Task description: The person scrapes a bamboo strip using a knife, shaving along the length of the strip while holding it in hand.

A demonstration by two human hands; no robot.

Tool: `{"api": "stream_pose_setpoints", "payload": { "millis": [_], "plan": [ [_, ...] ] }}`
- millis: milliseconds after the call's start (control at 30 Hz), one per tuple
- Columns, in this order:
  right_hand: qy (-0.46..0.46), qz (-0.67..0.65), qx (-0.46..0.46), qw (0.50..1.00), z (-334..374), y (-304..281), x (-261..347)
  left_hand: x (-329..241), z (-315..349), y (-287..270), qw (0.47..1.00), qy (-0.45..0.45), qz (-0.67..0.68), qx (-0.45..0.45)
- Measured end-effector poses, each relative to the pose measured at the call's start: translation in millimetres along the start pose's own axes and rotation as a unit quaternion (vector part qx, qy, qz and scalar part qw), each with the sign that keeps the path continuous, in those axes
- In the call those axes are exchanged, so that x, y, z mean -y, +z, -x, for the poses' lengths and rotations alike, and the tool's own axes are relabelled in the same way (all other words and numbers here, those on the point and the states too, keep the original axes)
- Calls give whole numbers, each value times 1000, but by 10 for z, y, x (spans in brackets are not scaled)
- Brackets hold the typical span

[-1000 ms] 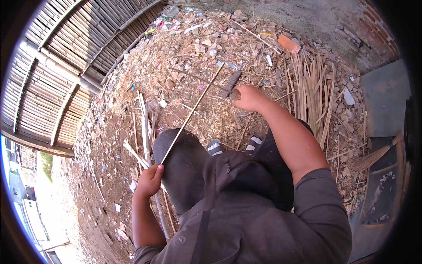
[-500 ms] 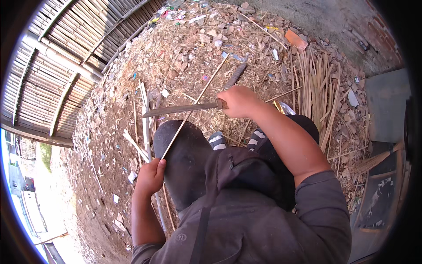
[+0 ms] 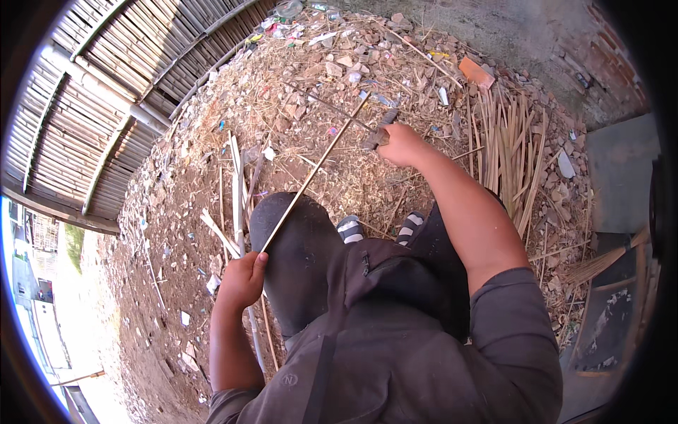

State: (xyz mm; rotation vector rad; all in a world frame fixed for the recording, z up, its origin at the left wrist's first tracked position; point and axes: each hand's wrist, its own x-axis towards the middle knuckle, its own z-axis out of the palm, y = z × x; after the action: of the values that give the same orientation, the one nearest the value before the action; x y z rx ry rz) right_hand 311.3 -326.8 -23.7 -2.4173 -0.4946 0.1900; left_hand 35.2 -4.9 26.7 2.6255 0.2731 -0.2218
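Note:
My left hand [image 3: 242, 278] is closed around the lower end of a thin bamboo strip [image 3: 308, 181]. The strip slants up and to the right across my left knee, toward the rubble. Further out, my right hand [image 3: 402, 145] grips a machete [image 3: 321, 103] by its dark handle. Its blade is turned nearly edge-on, pointing to the far left and crossing the strip near the strip's far end. Whether blade and strip touch there, I cannot tell. A dark ribbed piece shows just beyond my right hand; whether it belongs to the machete is unclear.
Pale split strips [image 3: 507, 145] lie heaped on the right. Several whitish sticks [image 3: 236, 187] lie left of my left knee. A bamboo slat wall [image 3: 106, 92] stands at the left, a plastered wall [image 3: 522, 35] at the far right. An orange-red brick piece [image 3: 477, 72] rests among rubble.
My right hand has moved away and slightly right with the machete. The blade, broadside before, now looks thin and points further away. My left hand and the strip have hardly moved.

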Motion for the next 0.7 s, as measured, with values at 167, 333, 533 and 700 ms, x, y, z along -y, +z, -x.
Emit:
{"api": "stream_pose_setpoints", "payload": {
  "millis": [167,333,533,700],
  "plan": [
    [-89,82,57,991,245,69,348,19,55,-11,1000,2,-9,-8],
    [84,2,3,996,13,-125,-199,-48,28,-44,1000,9,-4,-2],
    [-44,91,83,991,325,-128,421,32,110,1,1000,11,-10,-25],
    [-44,9,51,998,187,-184,44,30,107,53,999,26,5,-45]
  ]
}}
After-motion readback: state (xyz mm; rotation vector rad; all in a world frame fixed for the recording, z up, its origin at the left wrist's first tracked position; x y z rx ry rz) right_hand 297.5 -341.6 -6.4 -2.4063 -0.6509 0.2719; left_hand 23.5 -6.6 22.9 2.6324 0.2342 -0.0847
